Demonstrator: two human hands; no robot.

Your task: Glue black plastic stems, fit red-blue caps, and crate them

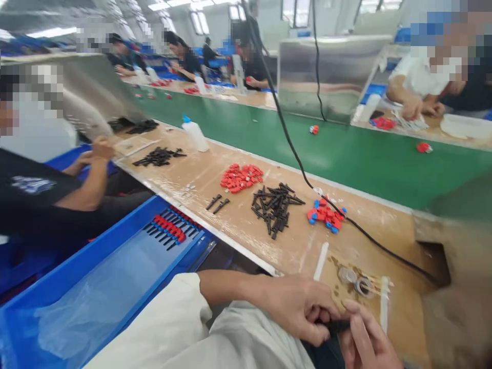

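My left hand (298, 306) is curled at the bottom middle, fingers closed round a small black part (337, 326). My right hand (367, 338) meets it from the lower right, thumb and fingers pinched on the same black piece. Both hands hover at the near edge of the brown worktable (238, 225). Just beyond them lie a pile of black stick-like parts (274, 205), a heap of red parts (240, 177) and a cluster of red-and-blue parts (326, 214). Small round metal pieces (355, 281) sit on tape right above my hands.
A blue bin (115, 266) at lower left holds a row of finished red-and-black pieces (169, 228). A black cable (292, 148) runs across the table. A white bottle (195, 134) stands by the green conveyor belt (346, 148). Other people work at the left and across the belt.
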